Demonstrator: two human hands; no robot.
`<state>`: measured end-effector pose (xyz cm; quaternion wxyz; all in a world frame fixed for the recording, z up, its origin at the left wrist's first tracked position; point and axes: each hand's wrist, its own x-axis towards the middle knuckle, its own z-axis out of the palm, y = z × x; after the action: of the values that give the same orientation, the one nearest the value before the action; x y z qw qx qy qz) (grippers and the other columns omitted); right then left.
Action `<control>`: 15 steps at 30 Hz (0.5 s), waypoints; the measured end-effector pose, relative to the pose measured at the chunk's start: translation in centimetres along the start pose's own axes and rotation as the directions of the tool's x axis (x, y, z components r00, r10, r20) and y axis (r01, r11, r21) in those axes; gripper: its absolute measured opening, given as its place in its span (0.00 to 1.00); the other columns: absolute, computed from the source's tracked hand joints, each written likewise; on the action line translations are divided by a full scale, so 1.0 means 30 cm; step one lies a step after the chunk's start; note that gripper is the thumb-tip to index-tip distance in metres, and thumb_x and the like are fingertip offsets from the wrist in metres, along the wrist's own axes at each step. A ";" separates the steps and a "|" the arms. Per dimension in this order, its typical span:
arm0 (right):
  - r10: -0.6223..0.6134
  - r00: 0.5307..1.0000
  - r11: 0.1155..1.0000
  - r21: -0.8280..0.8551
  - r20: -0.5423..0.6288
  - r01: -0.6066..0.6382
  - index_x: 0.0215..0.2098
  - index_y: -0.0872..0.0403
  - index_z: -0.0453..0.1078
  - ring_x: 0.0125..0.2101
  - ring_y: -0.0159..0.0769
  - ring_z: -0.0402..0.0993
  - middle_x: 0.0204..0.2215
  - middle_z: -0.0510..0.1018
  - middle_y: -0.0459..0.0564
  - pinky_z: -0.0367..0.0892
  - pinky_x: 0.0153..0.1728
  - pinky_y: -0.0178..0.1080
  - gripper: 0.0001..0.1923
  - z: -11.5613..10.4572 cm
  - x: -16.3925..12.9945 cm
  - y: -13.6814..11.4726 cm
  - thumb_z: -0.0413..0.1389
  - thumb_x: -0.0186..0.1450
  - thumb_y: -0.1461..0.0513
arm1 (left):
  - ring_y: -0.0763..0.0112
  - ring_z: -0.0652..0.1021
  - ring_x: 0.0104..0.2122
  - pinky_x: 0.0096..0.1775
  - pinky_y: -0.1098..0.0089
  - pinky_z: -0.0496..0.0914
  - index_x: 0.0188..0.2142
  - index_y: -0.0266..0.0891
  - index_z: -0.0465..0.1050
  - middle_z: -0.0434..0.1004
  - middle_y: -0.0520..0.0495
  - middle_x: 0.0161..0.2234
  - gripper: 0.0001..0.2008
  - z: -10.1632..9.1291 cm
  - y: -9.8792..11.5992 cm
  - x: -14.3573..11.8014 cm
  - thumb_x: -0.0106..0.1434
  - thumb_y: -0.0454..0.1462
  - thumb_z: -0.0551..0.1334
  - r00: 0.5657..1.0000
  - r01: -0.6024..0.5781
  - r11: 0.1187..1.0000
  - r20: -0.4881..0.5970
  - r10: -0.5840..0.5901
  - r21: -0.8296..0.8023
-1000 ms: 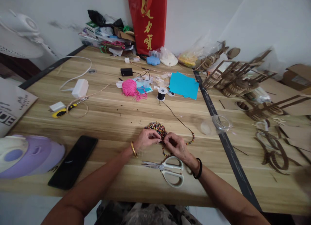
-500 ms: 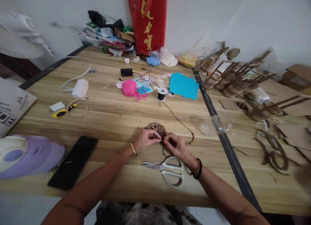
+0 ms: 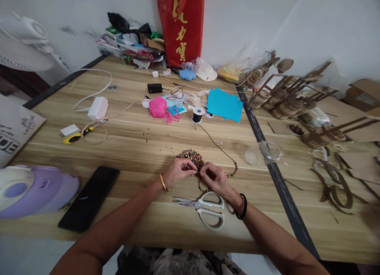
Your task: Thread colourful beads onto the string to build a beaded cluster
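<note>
Almost nothing has moved since the earlier frame: the left hand (image 3: 177,171) and the right hand (image 3: 216,179) still meet, fingers pinched closed on the thin cord (image 3: 214,142) just before the bead pile (image 3: 191,156). I judge the cord could slip from this small grip (it runs away to the spool (image 3: 197,114)), and beads already strung (image 3: 233,172), right of the fingers, could slide off onto the worktop (image 3: 133,144).

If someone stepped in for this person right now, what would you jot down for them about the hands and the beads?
Left hand: fingertips pinched at the near edge of the pile of beads.
Right hand: fingertips pinched facing the left, on the cord; whether a bead sits between them is too small to tell.
Cord runs from the black spool to the hands.
Done: a short run of strung beads lies right of the right hand.
Left: most beads are loose in the pile.
Scissors lie just in front of the hands, untouched.
</note>
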<state>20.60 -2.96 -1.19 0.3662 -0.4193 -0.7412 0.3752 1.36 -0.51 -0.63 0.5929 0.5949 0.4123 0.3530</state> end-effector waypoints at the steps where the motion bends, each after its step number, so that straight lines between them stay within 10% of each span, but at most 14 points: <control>1: -0.002 1.000 1.000 -0.003 -0.001 0.002 0.31 0.54 0.67 0.24 0.30 0.66 0.24 0.70 0.46 0.61 0.26 0.32 0.10 0.000 0.000 0.001 0.52 0.66 0.57 | 0.76 0.73 0.24 0.28 0.75 0.67 0.27 0.30 0.76 0.77 0.48 0.23 0.07 0.000 0.000 0.000 0.48 0.33 0.68 1.000 0.000 1.000 0.001 0.000 -0.005; 15: -0.010 1.000 1.000 0.000 0.005 0.010 0.31 0.55 0.67 0.24 0.29 0.65 0.24 0.71 0.46 0.61 0.25 0.31 0.10 0.001 -0.003 0.008 0.52 0.66 0.57 | 0.74 0.74 0.25 0.30 0.75 0.69 0.28 0.31 0.76 0.77 0.47 0.25 0.06 -0.004 0.007 0.000 0.49 0.32 0.67 1.000 0.006 1.000 -0.006 -0.006 0.008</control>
<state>20.70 -2.95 -1.43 0.3660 -0.4146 -0.7443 0.3743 1.28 -0.44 -0.42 0.5901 0.5952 0.4172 0.3514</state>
